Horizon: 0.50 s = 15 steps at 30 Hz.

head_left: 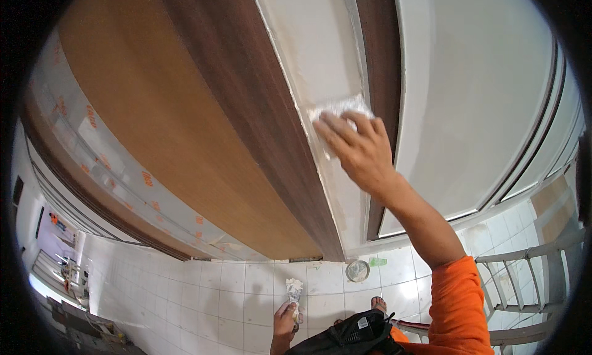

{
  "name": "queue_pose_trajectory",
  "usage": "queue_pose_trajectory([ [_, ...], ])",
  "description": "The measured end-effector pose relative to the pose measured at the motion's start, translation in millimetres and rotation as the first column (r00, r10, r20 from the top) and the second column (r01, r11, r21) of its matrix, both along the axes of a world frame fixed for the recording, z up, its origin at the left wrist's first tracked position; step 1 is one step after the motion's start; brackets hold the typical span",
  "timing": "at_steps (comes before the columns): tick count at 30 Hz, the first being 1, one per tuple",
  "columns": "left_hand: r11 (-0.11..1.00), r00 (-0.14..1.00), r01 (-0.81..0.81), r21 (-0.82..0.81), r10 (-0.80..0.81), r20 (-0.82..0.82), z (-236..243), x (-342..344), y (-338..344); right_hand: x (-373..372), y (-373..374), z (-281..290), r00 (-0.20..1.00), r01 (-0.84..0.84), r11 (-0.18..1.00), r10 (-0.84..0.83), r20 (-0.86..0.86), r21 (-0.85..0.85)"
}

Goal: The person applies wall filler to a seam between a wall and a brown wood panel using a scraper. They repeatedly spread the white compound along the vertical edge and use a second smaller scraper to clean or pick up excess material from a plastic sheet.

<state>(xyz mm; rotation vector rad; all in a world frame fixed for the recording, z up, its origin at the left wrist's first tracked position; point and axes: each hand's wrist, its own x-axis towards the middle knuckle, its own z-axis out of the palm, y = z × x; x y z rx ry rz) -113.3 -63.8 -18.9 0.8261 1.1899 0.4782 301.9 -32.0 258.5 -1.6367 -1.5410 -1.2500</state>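
My right hand (pixel 357 148) reaches up to a narrow white wall strip (pixel 317 40) between two dark brown wood trims. Its fingers are bent over a whitish, crumpled-looking piece (pixel 345 103) pressed against the strip; whether it is cloth or a sheet I cannot tell. Low down, my left hand (pixel 284 320) is closed round a narrow tool smeared with white paste (pixel 294 289), held upright above the floor. The tool's exact kind does not show.
A brown door panel (pixel 179 121) with dark trim (pixel 246 108) stands left, and a white panel (pixel 475 96) right. On the tiled floor sit a round container (pixel 357 271) and a green piece (pixel 378 262). Metal railing (pixel 524 253) stands at lower right; a black bag (pixel 345 336) hangs at my front.
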Motion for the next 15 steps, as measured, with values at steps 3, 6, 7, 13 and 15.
queue_pose_trajectory([
  [3,1.000,0.999,0.015,0.025,-0.016,0.045,0.5,2.6,1.7,13.4,14.4,40.5,0.990,0.052,0.991,-0.068,0.127,0.119],
  [6,0.999,0.998,-0.003,0.040,0.001,0.061,-3.1,-3.8,-1.5,10.1,25.2,57.3,0.994,0.036,0.984,-0.054,0.100,0.175],
  [7,0.999,0.998,-0.003,0.045,0.000,0.067,-3.5,-4.2,-1.3,10.8,26.2,57.8,0.992,0.037,0.983,-0.058,0.109,0.181],
  [13,0.999,0.997,-0.038,0.027,0.036,0.070,-0.6,-9.0,-2.5,38.9,19.7,48.4,0.954,0.056,0.988,-0.095,0.283,0.145],
  [15,0.997,0.997,-0.066,0.034,0.065,0.038,-3.7,-11.4,-3.7,42.3,23.2,46.7,0.947,0.012,0.989,-0.058,0.315,0.147],
])
